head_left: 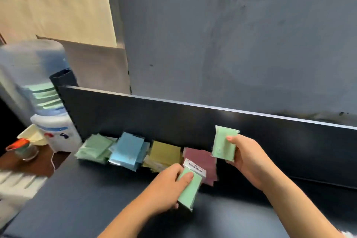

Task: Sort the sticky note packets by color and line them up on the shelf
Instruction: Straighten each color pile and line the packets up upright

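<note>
My left hand [170, 185] grips a green sticky note packet [190, 187] with a white header card, held just above the dark shelf [77, 199]. My right hand [249, 158] holds a second green packet [225, 144] upright, thumb across its front, over the maroon pile [201, 162]. Along the shelf's back wall lie four colour piles: green [95, 148] at the left, then blue [128, 149], yellow [164, 152] and maroon.
A raised dark back panel [193, 120] runs behind the piles, with a grey wall above. Left of the shelf stand a water dispenser [38, 92], a wooden table [23, 160] with a small jar and a white cable.
</note>
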The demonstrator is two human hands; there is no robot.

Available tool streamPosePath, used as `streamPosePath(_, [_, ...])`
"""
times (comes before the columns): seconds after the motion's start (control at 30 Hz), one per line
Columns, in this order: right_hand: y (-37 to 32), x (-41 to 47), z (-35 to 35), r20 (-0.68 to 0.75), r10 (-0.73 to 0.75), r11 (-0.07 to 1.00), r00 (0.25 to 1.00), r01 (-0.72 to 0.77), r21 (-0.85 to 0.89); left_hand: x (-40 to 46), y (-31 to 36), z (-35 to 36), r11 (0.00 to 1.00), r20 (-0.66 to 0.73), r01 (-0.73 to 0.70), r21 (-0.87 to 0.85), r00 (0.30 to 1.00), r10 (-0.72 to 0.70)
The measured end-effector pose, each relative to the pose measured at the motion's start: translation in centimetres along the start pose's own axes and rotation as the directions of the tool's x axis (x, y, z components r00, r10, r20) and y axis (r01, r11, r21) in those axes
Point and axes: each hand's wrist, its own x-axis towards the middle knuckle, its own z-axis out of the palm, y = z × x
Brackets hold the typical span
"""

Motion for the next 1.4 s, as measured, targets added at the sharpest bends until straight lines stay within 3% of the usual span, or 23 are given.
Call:
streamPosePath(0.17, [-0.3,2.9,10.6,0.059,-0.048,0.962,0.997,0.062,-0.266,-3.4,-4.1,-11.2,0.939,-0.158,0.033,-0.342,0.983,-0.092])
streamPosePath(0.33, [0.8,5.3,21.3,0.190,-0.051,0.945,0.981,0.109,-0.310,-4.6,-10.1,-21.2,0.955,-0.341,0.019,-0.295,0.932,-0.123])
streamPosePath(0.43, [1.4,6.7,25.2,0.169,-0.041,0.933,0.985,0.098,-0.345,-1.7,-13.2,-23.4,0.965,-0.415,0.049,-0.257,0.896,-0.156])
streamPosePath(0.6, [2.0,10.1,34.1,0.195,0.029,0.846,0.980,0.080,-0.528,2.0,-16.8,-26.6,0.984,-0.523,0.160,0.076,0.847,-0.097])
streamPosePath(0.73, [3.1,11.7,38.1,0.179,0.019,0.598,0.984,0.132,-0.790,2.7,-18.4,-26.8,0.975,-0.511,0.181,0.130,0.855,-0.091])
streamPosePath(0.83, [3.6,11.4,39.5,0.182,-0.069,0.263,0.981,0.194,-0.945,3.4,-20.1,-27.2,0.984,-0.480,0.155,0.084,0.872,-0.096])
streamPosePath(0.9, [3.7,11.1,39.8,0.234,-0.161,0.046,0.959,0.244,-0.969,3.6,-20.2,-27.2,0.986,-0.471,0.150,0.072,0.876,-0.099])
streamPosePath(0.97, [3.5,10.7,39.9,0.290,-0.212,-0.054,0.933,0.285,-0.957,3.4,-19.7,-26.9,0.985,-0.491,0.159,0.074,0.865,-0.102])
streamPosePath(1.1, [2.8,10.1,38.7,0.331,-0.243,-0.016,0.912,0.338,-0.941,2.2,-17.9,-25.9,0.959,-0.608,0.248,0.140,0.786,-0.114])
streamPosePath(1.23, [1.8,9.4,34.5,0.301,-0.270,0.025,0.915,0.319,-0.948,1.4,-14.6,-24.6,0.946,-0.761,0.178,0.272,0.641,0.098])
streamPosePath(1.3, [1.4,9.0,31.6,0.274,-0.306,0.035,0.912,0.299,-0.954,1.4,-12.1,-22.8,0.943,-0.732,0.042,0.329,0.642,0.227])
streamPosePath(1.4, [1.1,7.7,26.1,0.214,-0.352,0.054,0.911,0.248,-0.967,1.9,-8.0,-18.1,0.916,-0.604,-0.159,0.368,0.708,0.366])
